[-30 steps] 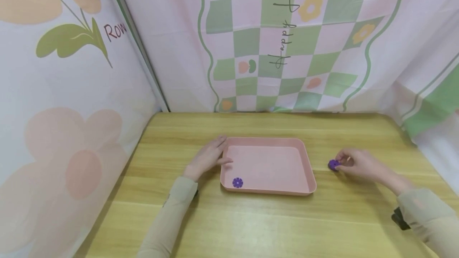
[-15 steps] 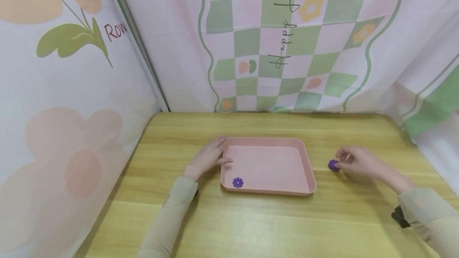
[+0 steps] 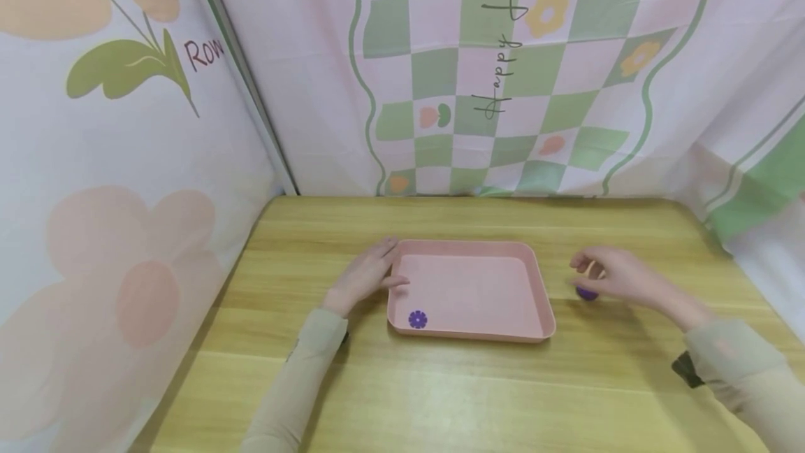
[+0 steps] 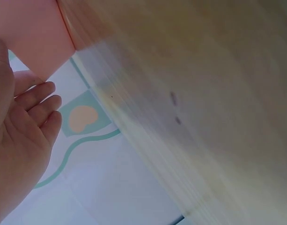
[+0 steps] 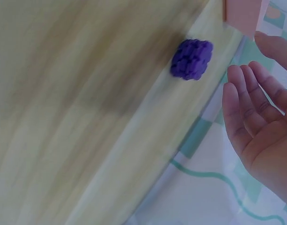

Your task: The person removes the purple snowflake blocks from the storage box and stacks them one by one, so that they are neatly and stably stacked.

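My left hand (image 3: 363,278) holds the left side of a pink tray (image 3: 541,292), its thumb over the rim and its fingers along the outer wall. The left wrist view shows the tray's corner (image 4: 45,37) beside those fingers. One purple flower-shaped disc (image 3: 418,319) lies inside the tray, at the near left. To the right of the tray, my right hand (image 3: 619,275) hovers over a small stack of purple notched discs (image 5: 192,59) on the table. Its fingers are loosely bent and apart from the stack, with nothing in the palm. In the head view the hand partly covers the stack (image 3: 588,294).
The wooden table (image 3: 478,390) reaches back to a curtain (image 3: 478,75) with a green and pink check print. A floral panel (image 3: 126,159) stands along the left side, and more cloth (image 3: 767,159) hangs at the right.
My right hand has let go of the purple disc stack and moved slightly up and to the left above it. The left hand and the tray stay in place.
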`<state>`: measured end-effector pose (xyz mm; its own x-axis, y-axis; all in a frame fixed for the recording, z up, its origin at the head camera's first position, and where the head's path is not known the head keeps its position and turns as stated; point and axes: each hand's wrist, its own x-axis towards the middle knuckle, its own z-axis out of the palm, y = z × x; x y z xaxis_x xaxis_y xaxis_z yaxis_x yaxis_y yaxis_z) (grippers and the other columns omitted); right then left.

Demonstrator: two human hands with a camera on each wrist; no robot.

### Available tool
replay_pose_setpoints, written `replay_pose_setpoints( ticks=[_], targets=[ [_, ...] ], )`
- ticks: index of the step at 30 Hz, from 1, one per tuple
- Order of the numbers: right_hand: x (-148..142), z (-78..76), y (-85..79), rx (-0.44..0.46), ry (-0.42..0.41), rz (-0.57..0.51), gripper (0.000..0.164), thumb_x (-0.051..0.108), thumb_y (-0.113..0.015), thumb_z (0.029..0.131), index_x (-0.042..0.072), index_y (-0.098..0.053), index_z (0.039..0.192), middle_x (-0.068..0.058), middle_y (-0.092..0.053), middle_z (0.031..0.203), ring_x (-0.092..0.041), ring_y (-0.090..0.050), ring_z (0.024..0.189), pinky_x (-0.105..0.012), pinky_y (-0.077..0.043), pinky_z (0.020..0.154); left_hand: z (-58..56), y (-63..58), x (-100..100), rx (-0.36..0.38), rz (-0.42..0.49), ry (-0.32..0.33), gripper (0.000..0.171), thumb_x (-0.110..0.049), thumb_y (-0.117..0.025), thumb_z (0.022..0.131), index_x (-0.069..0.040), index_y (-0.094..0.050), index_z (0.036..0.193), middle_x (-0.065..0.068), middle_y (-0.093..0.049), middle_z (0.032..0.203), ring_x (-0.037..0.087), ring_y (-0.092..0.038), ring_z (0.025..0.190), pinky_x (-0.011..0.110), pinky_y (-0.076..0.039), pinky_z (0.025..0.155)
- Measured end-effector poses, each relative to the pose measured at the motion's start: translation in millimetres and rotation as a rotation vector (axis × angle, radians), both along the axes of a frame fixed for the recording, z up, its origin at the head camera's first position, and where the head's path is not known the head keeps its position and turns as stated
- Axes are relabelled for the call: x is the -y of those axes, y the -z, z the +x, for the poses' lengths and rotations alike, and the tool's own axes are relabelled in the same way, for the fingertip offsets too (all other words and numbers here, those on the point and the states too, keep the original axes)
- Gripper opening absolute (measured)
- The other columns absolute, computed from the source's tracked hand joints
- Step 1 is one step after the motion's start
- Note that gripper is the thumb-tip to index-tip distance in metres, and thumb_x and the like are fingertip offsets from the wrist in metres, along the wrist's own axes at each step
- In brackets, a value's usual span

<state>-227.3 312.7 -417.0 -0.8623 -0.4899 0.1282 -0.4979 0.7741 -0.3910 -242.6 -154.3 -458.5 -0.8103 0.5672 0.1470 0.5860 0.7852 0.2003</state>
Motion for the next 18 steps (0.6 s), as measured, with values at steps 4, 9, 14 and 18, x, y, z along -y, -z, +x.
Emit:
replay_pose_setpoints(
  ticks=[4,9,14,18],
  targets=[
    [9.5,-0.9,-5.1,-0.008,-0.031,-0.006,0.027,0.016,-0.079,0.083,0.0,-0.067,0.101,-0.007,-0.072,0.09,-0.003,-0.063,0.072,-0.021,-0.056,0.061,-0.9,-0.2,-0.3,-0.003,-0.007,0.002,0.082,-0.049,-0.063,0.092,0.005,-0.037,0.149,0.025,-0.037,0.156,0.037,-0.037,0.147,0.05,-0.033,0.123],
    [22.1,-2.2,-8.7,-0.049,-0.065,-0.003,0.026,0.015,-0.08,0.081,0.001,-0.068,0.1,-0.008,-0.072,0.091,-0.007,-0.064,0.071,-0.021,-0.057,0.06,-1.7,-0.3,-0.1,-0.01,-0.011,0.009,0.081,-0.049,-0.062,0.092,0.005,-0.038,0.148,0.025,-0.037,0.156,0.037,-0.037,0.146,0.05,-0.033,0.123],
    [37.3,-6.2,-9.0,-0.041,-0.12,-0.003,0.026,0.014,-0.08,0.081,0.001,-0.068,0.099,-0.007,-0.072,0.091,-0.006,-0.064,0.069,-0.022,-0.059,0.06,-1.8,-0.2,0.4,-0.007,-0.01,0.012,0.081,-0.049,-0.063,0.092,0.005,-0.04,0.147,0.025,-0.038,0.155,0.037,-0.037,0.146,0.05,-0.033,0.123],
    [50.1,-9.0,-9.1,-0.034,-0.147,0.0,0.023,0.012,-0.079,0.082,0.002,-0.068,0.099,-0.006,-0.072,0.091,-0.006,-0.065,0.07,-0.023,-0.06,0.062,-1.7,0.1,0.8,-0.004,-0.01,0.007,0.081,-0.05,-0.063,0.091,0.004,-0.04,0.147,0.025,-0.038,0.156,0.037,-0.037,0.146,0.05,-0.033,0.123]
  ],
)
